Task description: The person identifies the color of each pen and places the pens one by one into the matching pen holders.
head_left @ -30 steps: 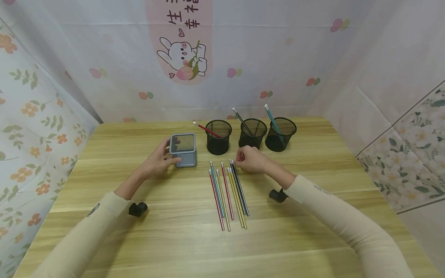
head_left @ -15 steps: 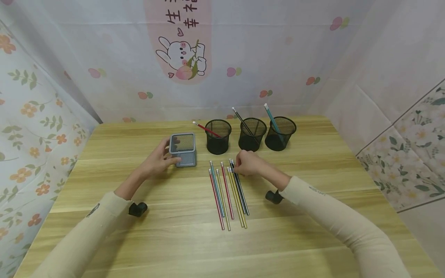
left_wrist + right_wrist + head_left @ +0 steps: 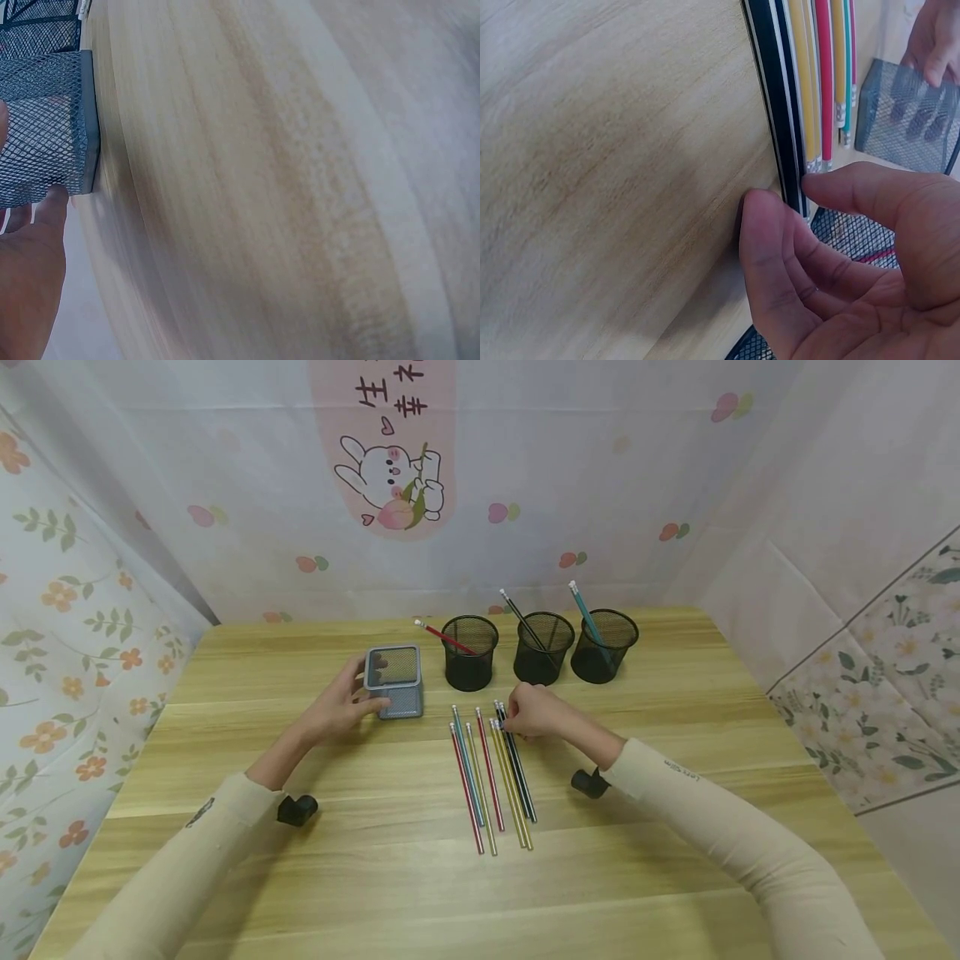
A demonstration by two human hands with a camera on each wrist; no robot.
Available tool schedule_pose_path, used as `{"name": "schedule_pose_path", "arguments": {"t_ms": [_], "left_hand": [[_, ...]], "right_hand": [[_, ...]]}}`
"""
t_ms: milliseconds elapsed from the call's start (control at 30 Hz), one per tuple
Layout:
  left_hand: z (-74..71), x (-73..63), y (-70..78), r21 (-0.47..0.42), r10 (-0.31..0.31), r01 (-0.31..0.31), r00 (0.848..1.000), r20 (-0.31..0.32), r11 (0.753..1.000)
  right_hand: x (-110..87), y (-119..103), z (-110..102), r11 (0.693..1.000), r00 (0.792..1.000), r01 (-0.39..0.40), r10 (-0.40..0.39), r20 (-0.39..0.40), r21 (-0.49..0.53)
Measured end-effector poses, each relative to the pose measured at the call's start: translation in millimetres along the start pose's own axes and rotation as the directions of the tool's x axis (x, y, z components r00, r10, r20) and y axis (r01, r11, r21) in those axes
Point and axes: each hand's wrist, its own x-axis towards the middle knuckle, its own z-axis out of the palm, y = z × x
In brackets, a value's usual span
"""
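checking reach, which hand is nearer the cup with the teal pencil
Right: the right hand is front-left of the cup; the left hand grips the grey holder, farther left.

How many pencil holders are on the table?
4: the gray holder, gripped by the left hand, then a row of black ones to its right: left cup with a red pencil, middle cup with a black pencil, right cup with a teal pencil.

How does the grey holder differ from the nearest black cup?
The grey holder is square, the black cup round. The left hand grips the grey holder, not the black cup. A red pencil leans in the black cup, none in the grey holder. Both are mesh.
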Motion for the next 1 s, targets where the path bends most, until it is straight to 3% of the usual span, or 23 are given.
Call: {"name": "schedule_pose_path", "arguments": {"t_ms": [833,1000], "left_hand": [[-0.7,1.1,1.2,-0.006,0.001,-0.001,1.000,0.002,1.000],[-0.9,0.3,1.7,-0.007,-0.003,0.003,1.000,0.003,1.000]], "right_hand": [[-0.7,0.9,-2.4,0.993,1.000,0.003,-0.006,0.025,0.118],[0.2,-0.6,-2.9,0.995,1.000,0.003,-0.006,0.029,0.103]]}}
